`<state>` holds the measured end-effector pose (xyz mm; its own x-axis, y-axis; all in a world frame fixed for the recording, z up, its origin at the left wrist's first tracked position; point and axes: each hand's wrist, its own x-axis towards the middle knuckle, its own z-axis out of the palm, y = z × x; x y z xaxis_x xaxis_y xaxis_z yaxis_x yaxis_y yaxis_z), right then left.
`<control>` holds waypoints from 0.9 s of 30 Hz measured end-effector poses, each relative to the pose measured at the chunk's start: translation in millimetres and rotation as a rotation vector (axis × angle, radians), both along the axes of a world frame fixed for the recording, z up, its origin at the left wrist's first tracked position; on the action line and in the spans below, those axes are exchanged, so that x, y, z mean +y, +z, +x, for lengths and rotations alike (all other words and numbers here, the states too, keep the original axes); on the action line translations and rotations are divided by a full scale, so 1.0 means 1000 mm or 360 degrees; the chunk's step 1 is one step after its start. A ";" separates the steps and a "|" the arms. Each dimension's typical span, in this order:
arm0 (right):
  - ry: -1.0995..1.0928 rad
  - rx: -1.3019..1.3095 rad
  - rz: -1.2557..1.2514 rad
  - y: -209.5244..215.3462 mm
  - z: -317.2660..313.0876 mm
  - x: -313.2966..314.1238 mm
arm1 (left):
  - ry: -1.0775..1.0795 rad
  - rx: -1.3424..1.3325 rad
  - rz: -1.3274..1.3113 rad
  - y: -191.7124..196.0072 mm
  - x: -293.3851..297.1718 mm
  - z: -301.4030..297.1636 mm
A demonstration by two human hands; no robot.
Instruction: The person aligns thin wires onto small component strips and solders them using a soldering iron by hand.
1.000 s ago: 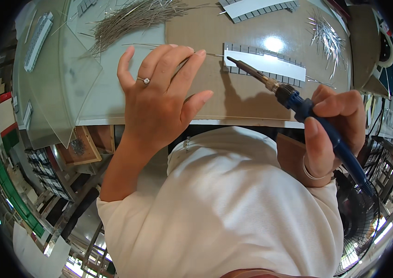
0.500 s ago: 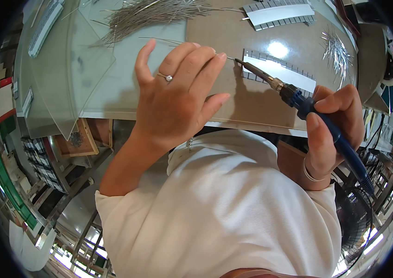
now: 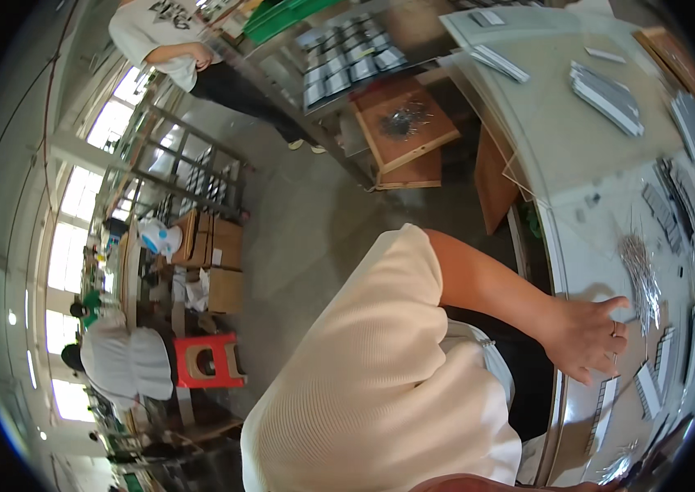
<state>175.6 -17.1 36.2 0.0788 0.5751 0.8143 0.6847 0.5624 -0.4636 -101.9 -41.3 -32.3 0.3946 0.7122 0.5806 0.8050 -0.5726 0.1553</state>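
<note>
Wires in a loose, thin, silvery bundle (image 3: 641,271) catch the light on the pale, smooth worktop (image 3: 573,283), fanned out just beyond the little finger of the left hand (image 3: 589,340). And that hand, back uppermost, a ring on one finger, reaches in over the near edge, fingers spread and slightly bent, grip partly open; whether anything fine sits between the fingertips, I can't tell. The right hand is out of shot, so its grip can't be called.

Just beside the thumb, close to the near edge, lies a narrow white strip (image 3: 607,402) with dark ticks along its side; a second white strip (image 3: 649,392) lies farther in. Up at the worktop's left end, a translucent glass sheet (image 3: 560,160) pokes a corner past the near edge, with a stack of grey-and-white strips (image 3: 606,98) on top. Ribbed cream cloth covers the sleeve (image 3: 364,344).

Off the worktop, a wooden tray (image 3: 428,152) carries a tangled, dark metallic heap, and a co-worker's white shirt (image 3: 150,33) shows dark printing. Red stool (image 3: 232,361) beyond!
</note>
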 end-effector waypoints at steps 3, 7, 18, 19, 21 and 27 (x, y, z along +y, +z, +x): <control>0.0059 0.0171 -0.0044 -0.002 0.005 0.005 | -0.0016 0.0136 -0.0028 -0.007 0.005 0.002; 0.0136 0.0344 -0.0079 -0.006 0.006 0.012 | -0.0042 0.0110 0.0047 -0.011 0.010 0.008; 0.0125 0.0570 -0.0230 -0.013 0.014 0.005 | 0.0032 0.0001 0.0175 0.005 -0.001 0.005; 0.0108 0.0568 -0.0245 -0.013 0.015 0.005 | 0.0059 -0.0001 0.0177 0.006 -0.002 0.005; 0.0096 0.0572 -0.0269 -0.015 0.015 0.005 | 0.0081 0.0004 0.0168 0.007 -0.001 0.005; 0.0047 0.0548 -0.0361 -0.016 0.017 0.006 | 0.0080 -0.0011 0.0268 0.007 0.000 0.003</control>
<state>193.1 -11.6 20.4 0.3057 0.7431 0.5953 0.4529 0.4365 -0.7774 -98.7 -41.4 -25.6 0.3566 0.6231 0.6961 0.8324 -0.5503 0.0662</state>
